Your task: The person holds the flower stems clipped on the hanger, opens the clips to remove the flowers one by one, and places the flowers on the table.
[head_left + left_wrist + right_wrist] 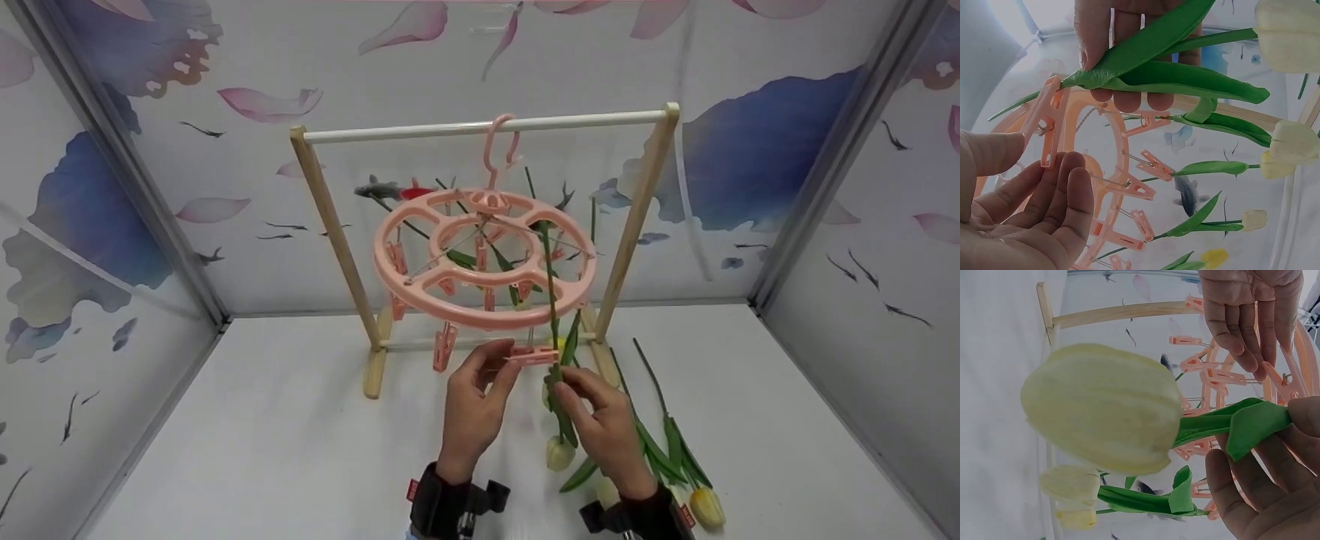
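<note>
A round pink clip hanger (pixel 480 318) hangs by its hook from a rack. My left hand (pixel 476 412) pinches the handle ends of one pink clothespin (pixel 1047 126) between thumb and fingers, below the hanger's front rim. The clothespin's tip meets the stem of a pale yellow tulip (pixel 1103 408), just above its leaves. With thumb and fingers, my right hand (pixel 604 424) holds that tulip at the leaf base, bloom hanging downward. Several other tulips, one with a white bloom (pixel 1294 140), hang from clothespins around the ring.
The rack has wooden legs (pixel 641 225) and a white top bar (pixel 405 130). Loose tulips, one with a yellow bloom (pixel 706 508), lie on the white table (pixel 300 465) at the right. Another clothespin (pixel 444 347) dangles at the ring's front left. Printed panels enclose the table.
</note>
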A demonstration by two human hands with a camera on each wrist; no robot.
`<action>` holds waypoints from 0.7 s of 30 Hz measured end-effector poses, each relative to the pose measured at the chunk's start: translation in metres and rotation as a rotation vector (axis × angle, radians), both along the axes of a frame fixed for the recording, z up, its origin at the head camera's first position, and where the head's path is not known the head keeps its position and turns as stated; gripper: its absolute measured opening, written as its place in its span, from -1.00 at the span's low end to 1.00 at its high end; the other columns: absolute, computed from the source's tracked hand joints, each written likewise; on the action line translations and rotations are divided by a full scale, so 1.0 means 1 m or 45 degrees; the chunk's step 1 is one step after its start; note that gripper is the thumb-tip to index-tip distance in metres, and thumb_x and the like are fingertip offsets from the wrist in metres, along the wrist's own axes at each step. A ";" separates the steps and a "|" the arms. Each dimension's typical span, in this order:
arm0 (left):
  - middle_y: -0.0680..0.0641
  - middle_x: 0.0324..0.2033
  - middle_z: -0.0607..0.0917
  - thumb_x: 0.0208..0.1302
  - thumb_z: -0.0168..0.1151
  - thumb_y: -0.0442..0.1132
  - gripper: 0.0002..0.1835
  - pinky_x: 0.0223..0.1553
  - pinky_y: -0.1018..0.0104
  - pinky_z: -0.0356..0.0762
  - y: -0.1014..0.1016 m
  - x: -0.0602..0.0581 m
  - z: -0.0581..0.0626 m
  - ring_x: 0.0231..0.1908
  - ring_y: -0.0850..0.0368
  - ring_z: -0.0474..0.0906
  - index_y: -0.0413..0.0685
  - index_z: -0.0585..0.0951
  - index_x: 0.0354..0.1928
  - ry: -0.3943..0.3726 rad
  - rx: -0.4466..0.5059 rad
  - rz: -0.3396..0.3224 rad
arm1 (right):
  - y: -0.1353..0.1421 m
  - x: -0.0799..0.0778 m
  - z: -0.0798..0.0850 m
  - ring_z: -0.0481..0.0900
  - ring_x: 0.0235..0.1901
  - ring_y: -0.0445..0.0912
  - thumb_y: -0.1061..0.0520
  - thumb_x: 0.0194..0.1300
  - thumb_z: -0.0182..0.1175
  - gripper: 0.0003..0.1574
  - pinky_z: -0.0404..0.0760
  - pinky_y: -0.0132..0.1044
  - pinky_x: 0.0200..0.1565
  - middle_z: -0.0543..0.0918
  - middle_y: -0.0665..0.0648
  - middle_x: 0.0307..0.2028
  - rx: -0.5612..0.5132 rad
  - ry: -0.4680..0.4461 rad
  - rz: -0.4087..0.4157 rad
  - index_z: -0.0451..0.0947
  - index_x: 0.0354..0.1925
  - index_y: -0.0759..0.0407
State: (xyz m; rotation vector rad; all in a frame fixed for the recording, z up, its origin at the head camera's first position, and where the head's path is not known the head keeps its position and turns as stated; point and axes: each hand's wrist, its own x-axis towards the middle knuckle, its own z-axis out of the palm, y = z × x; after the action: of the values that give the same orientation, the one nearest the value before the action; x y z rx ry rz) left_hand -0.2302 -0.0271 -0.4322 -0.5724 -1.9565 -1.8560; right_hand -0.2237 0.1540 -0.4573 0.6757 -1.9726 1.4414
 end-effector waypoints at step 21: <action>-0.28 0.05 0.71 0.50 0.17 -0.41 -0.69 0.10 0.17 0.64 0.007 0.012 0.012 0.03 -0.10 0.68 -0.33 0.57 0.21 0.115 0.057 -0.019 | 0.003 0.001 0.001 0.69 -0.20 -0.19 0.48 0.37 0.24 -0.65 0.60 -0.53 -0.07 0.77 0.16 -0.20 0.028 0.042 -0.048 0.69 0.07 0.31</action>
State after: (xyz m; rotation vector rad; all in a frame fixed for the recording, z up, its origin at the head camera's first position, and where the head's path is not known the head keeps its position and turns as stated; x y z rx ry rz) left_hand -0.2182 -0.0200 -0.4203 -0.6473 -1.8529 -1.8453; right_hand -0.2231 0.1568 -0.4561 0.6641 -1.9682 1.3801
